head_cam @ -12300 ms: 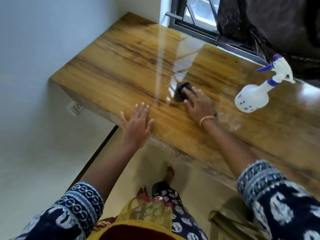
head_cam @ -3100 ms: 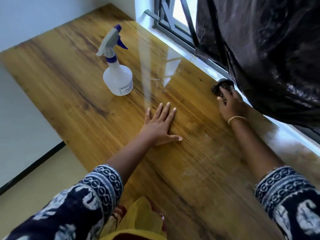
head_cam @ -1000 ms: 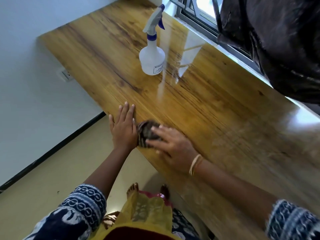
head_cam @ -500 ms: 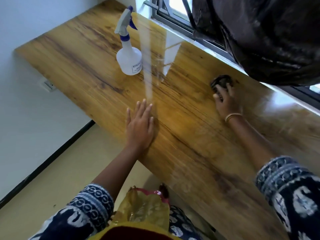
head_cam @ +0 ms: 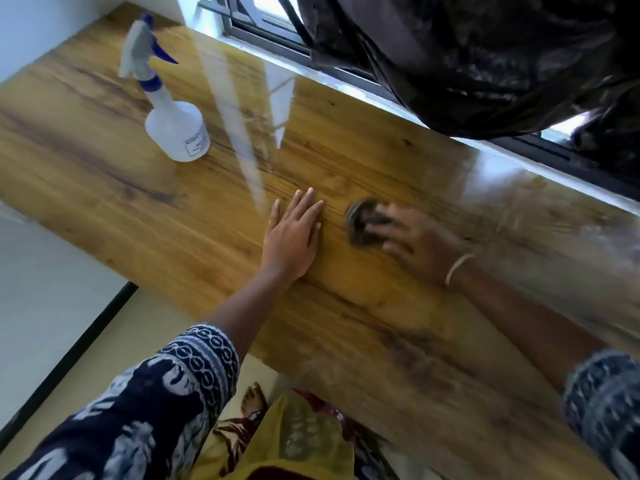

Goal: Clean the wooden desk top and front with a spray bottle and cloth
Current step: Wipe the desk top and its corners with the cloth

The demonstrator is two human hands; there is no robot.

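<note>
Wood-grain laminate, glossy and yellow-brown with darker streaks, formed the top of the bench (head_cam: 104, 174), which ran diagonally from upper left to lower right of the frame. Window light reflected off it in pale bands near centre, and a dull smeared patch showed at right. The left hand (head_cam: 292, 237) lay flat on the surface at mid-frame, fingers straight and close together, holding nothing. Just right of it, the right hand (head_cam: 415, 242), blurred, pressed a dark bunched cloth (head_cam: 362, 220) against the top, its fingers curled over the cloth; a pale bangle (head_cam: 457, 268) sat at the wrist. The spray bottle (head_cam: 169, 112), translucent white with a blue collar and trigger, stood upright at upper left, well apart from both hands. A dark-framed window (head_cam: 263, 26) ran along the far edge, with black plastic sheeting (head_cam: 485, 57) hanging at upper right. A pale wall and beige floor with a black skirting line (head_cam: 69, 355) occupied the lower left.
</note>
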